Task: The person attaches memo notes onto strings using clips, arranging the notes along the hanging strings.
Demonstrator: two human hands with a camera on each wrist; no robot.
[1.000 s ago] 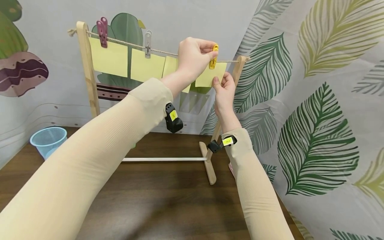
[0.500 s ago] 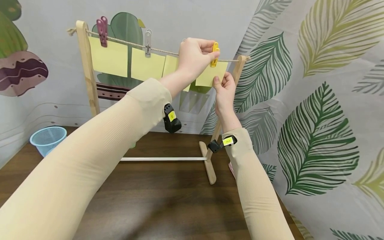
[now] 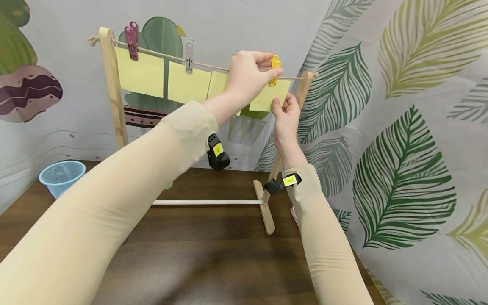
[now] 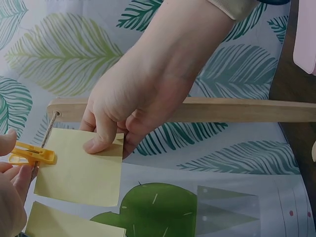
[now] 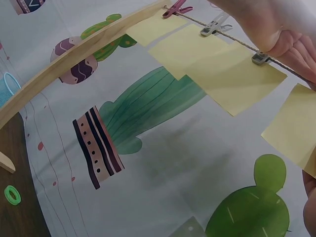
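Observation:
A yellow clothespin sits over the rope and the top edge of a yellow paper square at the rope's right end. My left hand has its thumb and fingertips around the clothespin's handles. In the left wrist view the clothespin overlaps the paper's edge, with left fingertips on both sides of its handles. My right hand pinches the lower right corner of that paper between thumb and fingers. In the left wrist view the right thumb lies on the paper's face.
A wooden rack carries the rope. More yellow papers hang from a purple clothespin and grey clothespins. A white bar runs low across the rack. A blue basket stands left, near a green ring.
The left thumb has slid slightly right and down against the yellow clothespin, whose two handles show more. The right hand keeps its pinch on the paper with little movement.

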